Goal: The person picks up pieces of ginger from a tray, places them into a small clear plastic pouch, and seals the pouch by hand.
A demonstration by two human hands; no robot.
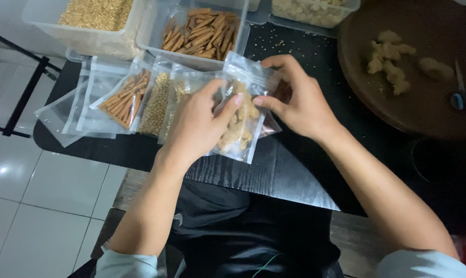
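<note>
At the centre of the frame both hands worked on a clear zip pouch filled with pale ginger pieces. The left hand lay over the pouch's left side, thumb pressed against its front. The right hand pinched the pouch's upper right edge between thumb and forefinger. The step looked like closing the filled pouch. The next move would likely call for running the pinch along the zip strip. Left of it lay filled pouches; a brown tray at upper right held more ginger.
</note>
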